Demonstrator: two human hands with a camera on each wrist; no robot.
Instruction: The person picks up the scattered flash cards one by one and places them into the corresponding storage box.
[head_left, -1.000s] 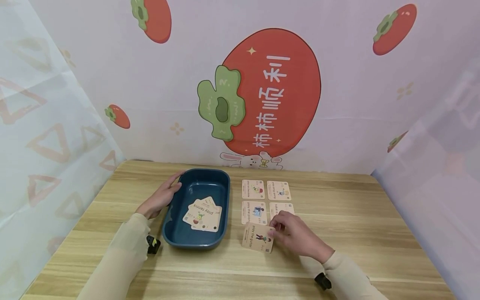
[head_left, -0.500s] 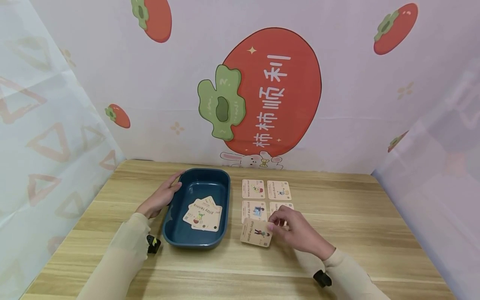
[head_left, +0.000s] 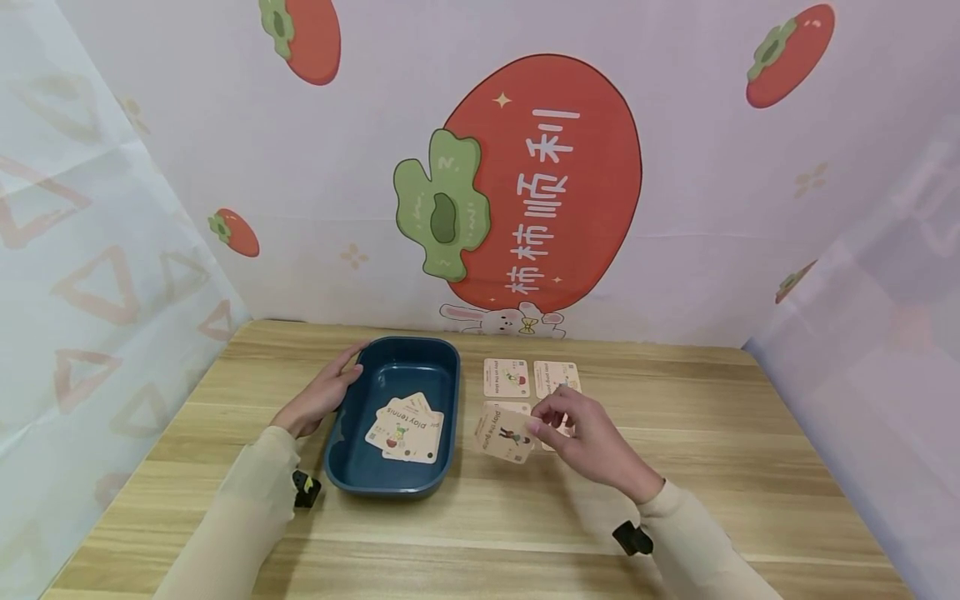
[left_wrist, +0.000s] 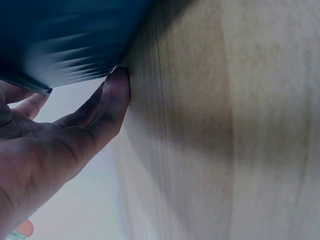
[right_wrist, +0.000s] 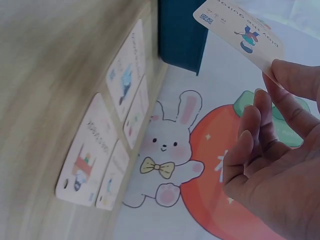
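Observation:
Between thumb and index finger, my right hand (head_left: 588, 433) pinches a flashcard (head_left: 507, 433) reading "play the guitar". The card is raised off the table and tilted, as the right wrist view also shows. Under it, mostly covered in the head view, lies the piano card (right_wrist: 125, 75); my fingers partly cover the "take a..." card (right_wrist: 87, 155). Behind them are the slide card (head_left: 506, 378) and the ping pong card (head_left: 551, 377). My left hand (head_left: 322, 396) holds the left side of a dark blue tray (head_left: 393, 482), thumb at the rim and a finger (left_wrist: 117, 87) low at its base.
Inside the tray lie several fanned cards (head_left: 408, 429), the top one reading "play tennis". The wooden table (head_left: 450, 550) ends at a back wall sheet (head_left: 675, 250) printed with persimmons and a rabbit. Similar sheets stand on both sides.
My right hand has lifted the guitar card and moved it away from me, from in front of the piano card to over it. My left hand and the tray have stayed put.

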